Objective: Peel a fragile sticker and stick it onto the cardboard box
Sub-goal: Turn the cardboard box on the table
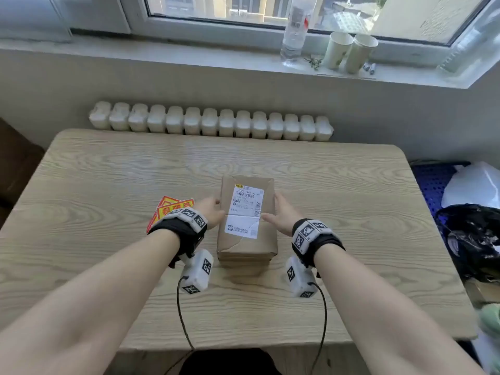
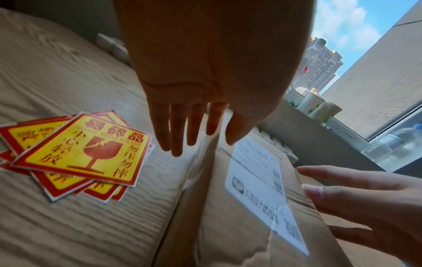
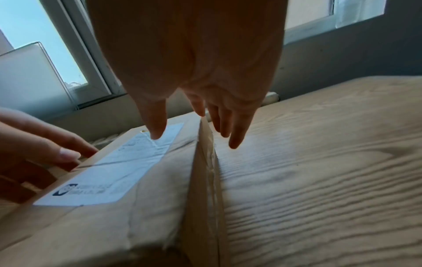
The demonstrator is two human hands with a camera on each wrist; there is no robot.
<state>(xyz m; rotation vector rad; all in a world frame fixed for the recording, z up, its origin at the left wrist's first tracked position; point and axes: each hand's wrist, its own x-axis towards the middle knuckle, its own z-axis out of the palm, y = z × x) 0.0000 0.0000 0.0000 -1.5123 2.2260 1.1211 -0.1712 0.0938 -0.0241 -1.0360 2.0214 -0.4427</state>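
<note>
Hands, left [image 1: 212, 212] and right [image 1: 281, 216], flank the sealed cardboard box [image 1: 246, 220] with fingers straight, gripping nothing.

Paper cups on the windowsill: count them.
2. Both paper cups stand side by side on the windowsill, right of the plastic bottle: left cup, right cup, touching or nearly so. None others show; the frame edge could hide more.

The counter [image 1: 108, 171] is pale wood-grain with rounded corners, set close to a white radiator. A brown box [image 1: 249, 239] with a white label on top stands near its middle. Just left of the box lies a loose fan of red-and-yellow stickers [image 2: 77, 155], overlapping flat on the wood.
</note>
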